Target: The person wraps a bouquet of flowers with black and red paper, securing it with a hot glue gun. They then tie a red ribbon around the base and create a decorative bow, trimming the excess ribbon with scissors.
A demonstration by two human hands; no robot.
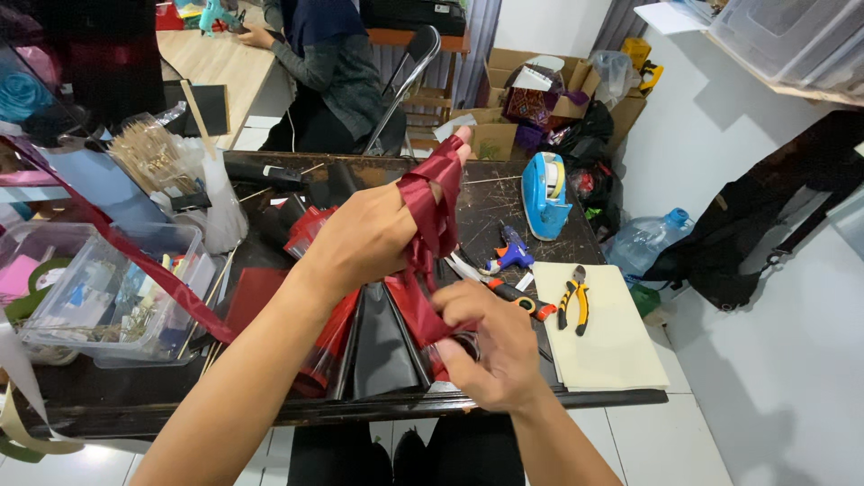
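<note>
Looping around the spread fingers of the left hand (373, 236), a dark red ribbon (432, 202) wraps several times over, the hand held wide and raised above the dark table (504, 193). Just below, the right hand (490, 346) pinches the ribbon's lower end, closed on it. One long strand of ribbon trails away past the left forearm toward a clear plastic box (108, 288) of small bits. Under both hands lie dark and red sheets (378, 346). Just beyond the right hand sit scissors with orange handles (508, 292), a blue glue gun (511, 250), yellow-handled pliers (573, 301) on a cream mat (598, 346), and farther off a blue tape dispenser (545, 193). Another person sits at a wooden desk (211, 63) behind.
</note>
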